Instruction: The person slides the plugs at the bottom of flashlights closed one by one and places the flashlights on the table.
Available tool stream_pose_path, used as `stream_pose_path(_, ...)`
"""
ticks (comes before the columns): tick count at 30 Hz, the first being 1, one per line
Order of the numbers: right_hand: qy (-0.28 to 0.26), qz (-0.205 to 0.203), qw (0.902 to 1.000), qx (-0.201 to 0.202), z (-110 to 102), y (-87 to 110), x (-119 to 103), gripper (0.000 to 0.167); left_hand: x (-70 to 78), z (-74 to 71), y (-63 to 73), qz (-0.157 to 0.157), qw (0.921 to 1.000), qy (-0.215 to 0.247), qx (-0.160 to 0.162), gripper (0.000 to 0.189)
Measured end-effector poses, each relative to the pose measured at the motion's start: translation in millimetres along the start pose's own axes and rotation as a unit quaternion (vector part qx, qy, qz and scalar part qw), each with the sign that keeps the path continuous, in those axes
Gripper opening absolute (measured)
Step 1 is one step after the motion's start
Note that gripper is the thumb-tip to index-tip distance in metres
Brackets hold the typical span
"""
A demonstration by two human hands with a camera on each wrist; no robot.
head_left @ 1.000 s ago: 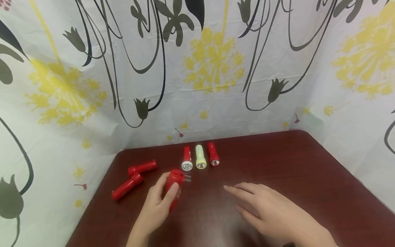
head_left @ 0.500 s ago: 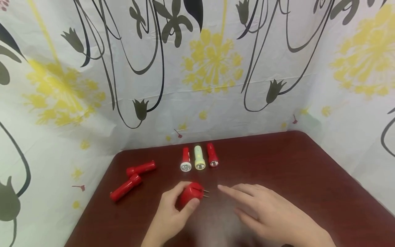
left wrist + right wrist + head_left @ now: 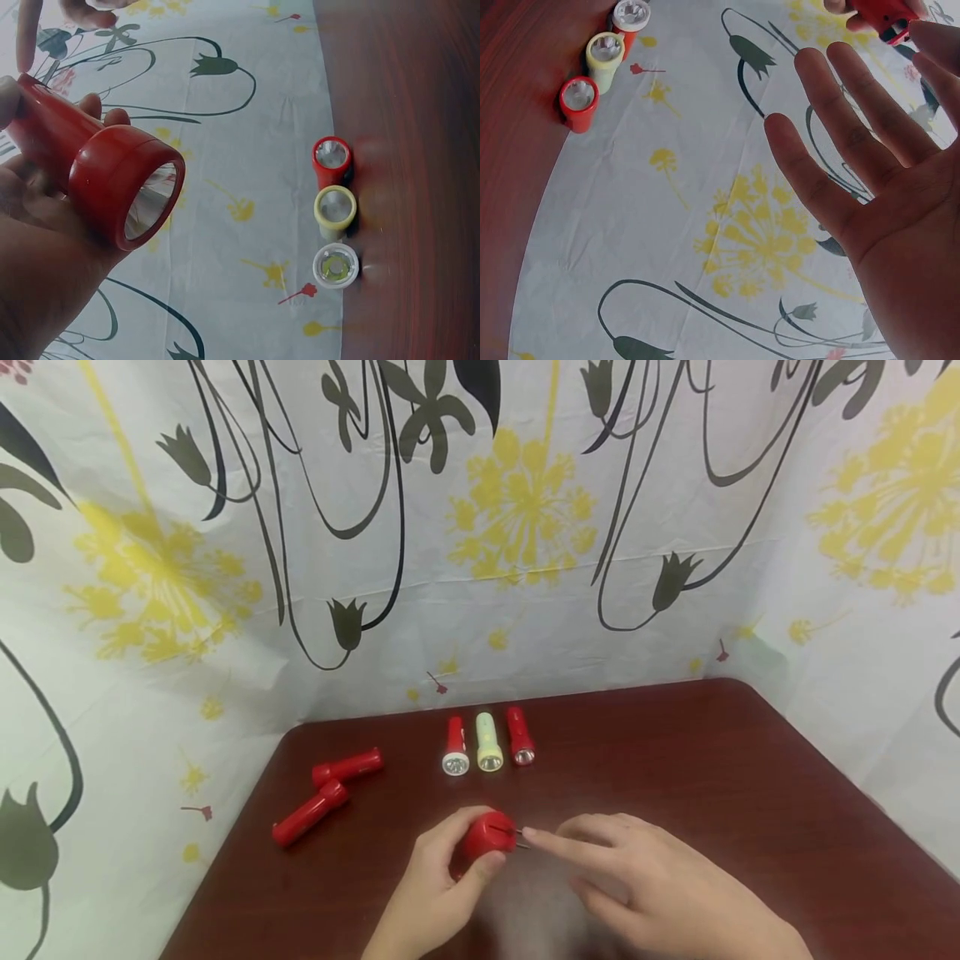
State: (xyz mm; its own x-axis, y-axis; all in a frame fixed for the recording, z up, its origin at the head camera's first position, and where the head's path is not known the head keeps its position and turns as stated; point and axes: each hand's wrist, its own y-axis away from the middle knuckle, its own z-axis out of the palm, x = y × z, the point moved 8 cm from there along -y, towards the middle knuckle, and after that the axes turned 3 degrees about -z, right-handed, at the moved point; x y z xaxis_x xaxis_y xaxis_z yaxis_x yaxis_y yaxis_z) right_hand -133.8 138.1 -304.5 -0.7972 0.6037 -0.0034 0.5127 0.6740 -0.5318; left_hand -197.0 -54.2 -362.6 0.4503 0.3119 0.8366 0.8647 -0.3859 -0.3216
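My left hand (image 3: 435, 881) grips a red flashlight (image 3: 489, 835) above the table, its tail end tipped up toward the head camera. Two thin metal plug prongs (image 3: 523, 845) stick out from the side near that end. In the left wrist view the flashlight's wide head (image 3: 124, 184) and clear lens face away from the palm. My right hand (image 3: 645, 881) is held out with straight fingers, and its index fingertip is right at the prongs. The right wrist view shows its extended fingers (image 3: 847, 142), with the flashlight's tail partly visible at the top corner.
At the back of the dark red table (image 3: 660, 743) lie a red flashlight with a white head (image 3: 454, 747), a pale green one (image 3: 488, 743) and another red one (image 3: 520, 739). Two red flashlights, one behind (image 3: 347, 767) and one nearer (image 3: 310, 814), lie at left. Patterned cloth (image 3: 525, 635) encloses the table.
My left hand has moved right with the red flashlight, bringing the prongs to my right index fingertip. My right hand has shifted only slightly. The flashlights on the table have stayed put.
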Motion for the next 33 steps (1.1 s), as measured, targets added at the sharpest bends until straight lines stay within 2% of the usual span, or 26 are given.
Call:
stream_pose_path(2,-0.006,-0.003,1.0000,-0.002,2,-0.5,-2,0.083,-0.9,1.6,0.6,-0.021,0.9997,0.007,-0.011,0.035)
stream_pose_path(3,-0.009,-0.002,0.9999,-0.005,3,-0.7,-2,0.082,-0.1,2.0,1.2,-0.020,0.9997,0.008,-0.015,0.035)
stream_pose_path(11,-0.022,0.032,0.9984,-0.041,9,0.0,-1,0.084,9.0,3.1,4.2,0.041,0.9991,-0.003,-0.008,0.033)
stream_pose_path(21,-0.012,0.024,0.9990,-0.036,8,-0.9,-1,0.084,12.8,5.1,4.0,0.041,0.9990,0.001,-0.016,0.033)
stream_pose_path(28,-0.001,0.016,0.9993,-0.033,7,-1.3,0,0.085,11.7,7.5,2.3,0.030,0.9993,0.004,-0.022,0.032)
stream_pose_path(33,0.008,0.005,0.9997,-0.024,6,-1.2,-1,0.086,14.8,7.8,2.9,0.054,0.9984,-0.004,-0.013,0.033)
